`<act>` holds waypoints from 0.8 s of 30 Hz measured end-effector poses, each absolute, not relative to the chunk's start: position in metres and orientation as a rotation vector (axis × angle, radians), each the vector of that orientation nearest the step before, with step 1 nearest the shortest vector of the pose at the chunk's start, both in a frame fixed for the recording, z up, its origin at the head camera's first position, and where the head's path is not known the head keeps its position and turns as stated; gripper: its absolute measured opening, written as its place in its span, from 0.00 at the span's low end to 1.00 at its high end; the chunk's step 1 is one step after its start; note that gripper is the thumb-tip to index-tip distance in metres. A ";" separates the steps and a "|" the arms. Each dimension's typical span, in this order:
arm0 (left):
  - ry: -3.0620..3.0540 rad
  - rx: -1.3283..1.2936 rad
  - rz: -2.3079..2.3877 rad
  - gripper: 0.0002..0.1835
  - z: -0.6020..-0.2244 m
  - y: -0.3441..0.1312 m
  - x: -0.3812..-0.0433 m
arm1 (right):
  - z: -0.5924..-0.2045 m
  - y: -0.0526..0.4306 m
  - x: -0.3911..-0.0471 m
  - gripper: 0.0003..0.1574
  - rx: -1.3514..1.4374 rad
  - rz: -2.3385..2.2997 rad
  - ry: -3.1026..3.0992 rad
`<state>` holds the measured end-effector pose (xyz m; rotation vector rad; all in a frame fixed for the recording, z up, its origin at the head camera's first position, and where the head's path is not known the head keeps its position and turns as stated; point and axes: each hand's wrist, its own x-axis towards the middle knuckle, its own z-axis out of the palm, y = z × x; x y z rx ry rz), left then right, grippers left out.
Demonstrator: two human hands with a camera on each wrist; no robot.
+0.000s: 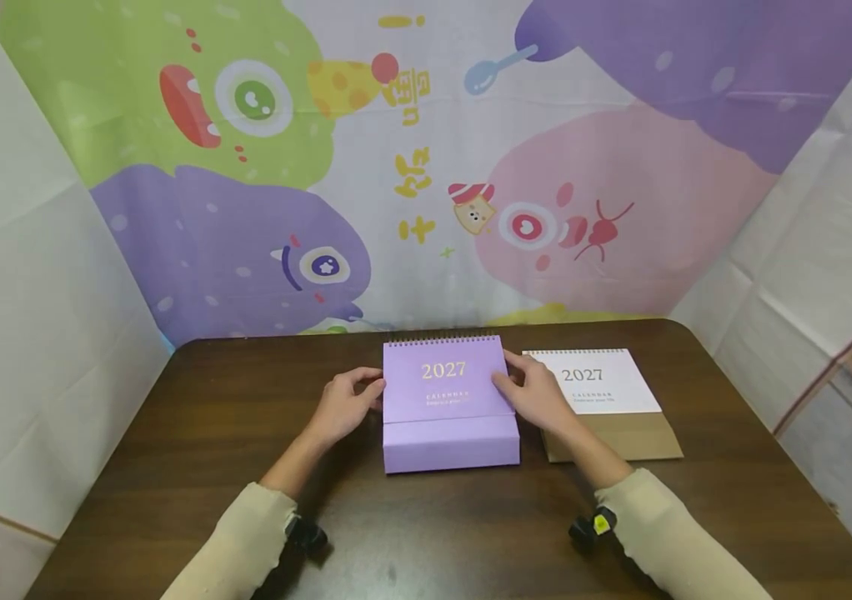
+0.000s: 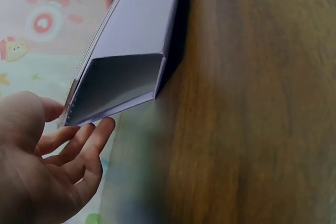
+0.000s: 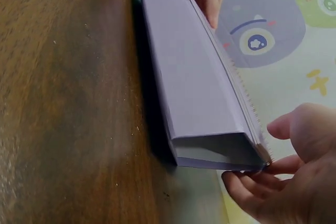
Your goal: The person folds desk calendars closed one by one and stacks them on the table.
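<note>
A purple 2027 desk calendar (image 1: 444, 429) stands upright on the table, its spiral binding along the top. Its hollow, folded base shows open ends in both wrist views. At its left edge, my left hand (image 1: 347, 407) holds the side, with the thumb (image 2: 52, 109) toward the cover and the other fingers curled behind the back panel. My right hand (image 1: 537, 396) holds the opposite side, fingertips (image 3: 236, 187) at the back panel and thumb near the cover edge. Just right of that hand is a white 2027 desk calendar (image 1: 606, 386) with a kraft-brown base, partly covered by the hand and wrist.
Dark wooden table (image 1: 456, 533) with rounded far corners lies under everything. A cartoon-printed cloth (image 1: 426, 283) hangs right behind its far edge. White cloth walls (image 1: 36, 250) rise at left and right. A small black device is strapped on each wrist.
</note>
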<state>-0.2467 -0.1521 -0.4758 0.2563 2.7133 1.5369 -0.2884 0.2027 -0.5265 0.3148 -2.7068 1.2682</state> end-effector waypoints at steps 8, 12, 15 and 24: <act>2.658 0.281 1.458 0.26 -0.511 -0.160 -0.270 | -0.538 0.203 -0.296 0.49 0.318 1.231 -2.850; 2.643 0.266 1.388 0.29 -0.552 -0.169 -0.297 | -0.548 0.204 -0.302 0.54 0.303 1.298 -2.888; 2.633 0.256 1.366 0.30 -0.564 -0.170 -0.303 | -0.550 0.204 -0.302 0.57 0.293 1.344 -2.921; 2.707 0.232 1.330 0.29 -0.531 -0.154 -0.274 | -0.544 0.198 -0.294 0.57 0.314 1.360 -2.923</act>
